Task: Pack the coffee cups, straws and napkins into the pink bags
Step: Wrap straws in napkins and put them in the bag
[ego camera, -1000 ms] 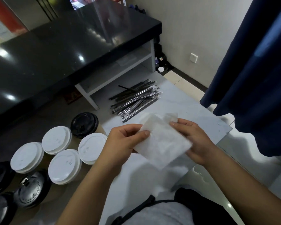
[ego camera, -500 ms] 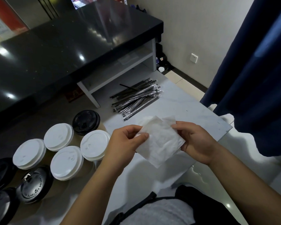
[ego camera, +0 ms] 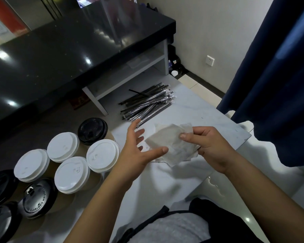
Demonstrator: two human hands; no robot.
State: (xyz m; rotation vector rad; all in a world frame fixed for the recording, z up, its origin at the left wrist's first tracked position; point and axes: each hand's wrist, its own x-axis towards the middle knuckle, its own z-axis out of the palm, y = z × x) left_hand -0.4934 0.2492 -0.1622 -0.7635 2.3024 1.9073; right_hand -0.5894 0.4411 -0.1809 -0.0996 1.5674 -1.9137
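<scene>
Two hands meet over the white surface (ego camera: 209,111): our right hand (ego camera: 211,146) pinches a stack of white napkins (ego camera: 172,144) by thumb and curled fingers, while our left hand (ego camera: 139,149) spreads loose beside it, holding nothing. Wrapped black straws (ego camera: 147,106) lie beyond; lidded coffee cups (ego camera: 102,155) stand left.

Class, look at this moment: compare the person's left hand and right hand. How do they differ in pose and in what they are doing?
1. The left hand is open with fingers spread; the right hand is curled.
2. The right hand pinches the white napkins under its thumb; the left hand holds nothing, its thumb tip at the napkins' lower edge.
3. The left hand lies nearer the coffee cups.

Both hover over the white tabletop.
</scene>
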